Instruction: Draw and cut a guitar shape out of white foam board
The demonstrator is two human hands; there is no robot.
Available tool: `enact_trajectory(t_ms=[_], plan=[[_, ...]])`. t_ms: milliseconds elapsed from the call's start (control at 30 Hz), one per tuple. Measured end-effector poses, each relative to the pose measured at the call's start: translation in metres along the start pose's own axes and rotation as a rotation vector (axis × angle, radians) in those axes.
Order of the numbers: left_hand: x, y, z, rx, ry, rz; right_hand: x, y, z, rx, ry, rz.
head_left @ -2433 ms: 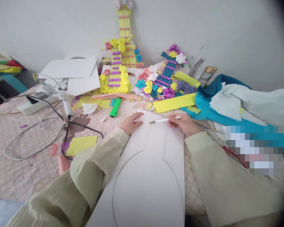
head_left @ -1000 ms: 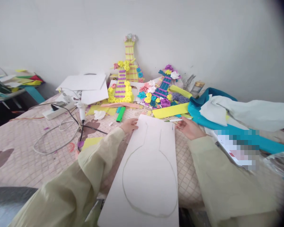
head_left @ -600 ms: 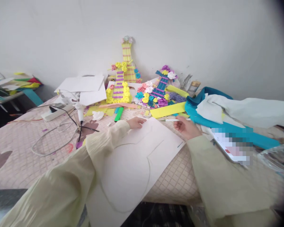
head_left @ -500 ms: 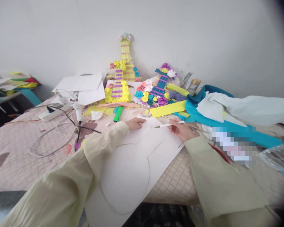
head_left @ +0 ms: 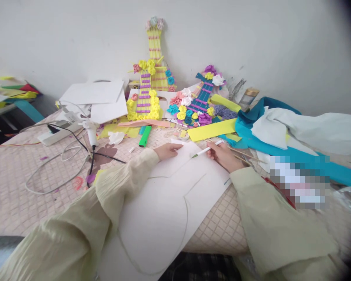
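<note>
A large white sheet of paper (head_left: 152,218) with a thin, curved outline drawn on it lies in front of me and hangs toward my lap. My left hand (head_left: 167,150) rests flat on the sheet's far left part, fingers stretched out. Between the fingers of my right hand (head_left: 222,155) is a slim white pen (head_left: 204,150) with a dark green tip. It slants down to the left, its tip at the upper end of a faint line on the paper; whether it touches cannot be told.
Decorated paper guitars (head_left: 144,95) lean against the wall. A green box cutter (head_left: 145,136), a white glue gun (head_left: 91,134) and a power strip (head_left: 57,132) with cables lie left. Yellow crepe paper (head_left: 212,129), blue crepe paper (head_left: 310,158) and a jar (head_left: 248,98) are to the right.
The pen has tilted more steeply, its tip staying near the same spot on the paper. My left hand stays flat on the sheet. The camera view has shifted slightly.
</note>
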State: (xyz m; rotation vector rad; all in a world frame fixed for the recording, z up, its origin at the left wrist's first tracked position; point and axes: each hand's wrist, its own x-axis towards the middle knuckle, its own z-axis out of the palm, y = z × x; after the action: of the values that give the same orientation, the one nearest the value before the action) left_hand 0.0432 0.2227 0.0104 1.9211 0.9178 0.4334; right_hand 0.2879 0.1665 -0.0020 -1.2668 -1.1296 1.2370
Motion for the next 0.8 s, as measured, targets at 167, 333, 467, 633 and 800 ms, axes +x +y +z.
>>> enact_trajectory(t_ms=[167,333,467,633,800], plan=[[-0.0005,0.0010,0.0001,0.013,0.001,-0.007,0.0015,0.0012,-0.0001,-0.043,-0.007,-0.010],[-0.0007,-0.0006,0.0013,0.023,0.016,0.022,0.0017,0.0021,-0.0001,-0.055,-0.016,-0.018],[0.0000,-0.0030,0.0021,0.014,0.004,0.016,0.0025,0.0034,0.0002,-0.047,-0.007,-0.020],[-0.0001,-0.0025,0.0020,-0.002,-0.001,0.000,0.0014,0.0042,0.0023,-0.003,0.043,-0.044],[0.0006,-0.0030,0.0024,-0.001,0.002,0.005,-0.0043,0.0029,0.0041,0.061,0.063,-0.072]])
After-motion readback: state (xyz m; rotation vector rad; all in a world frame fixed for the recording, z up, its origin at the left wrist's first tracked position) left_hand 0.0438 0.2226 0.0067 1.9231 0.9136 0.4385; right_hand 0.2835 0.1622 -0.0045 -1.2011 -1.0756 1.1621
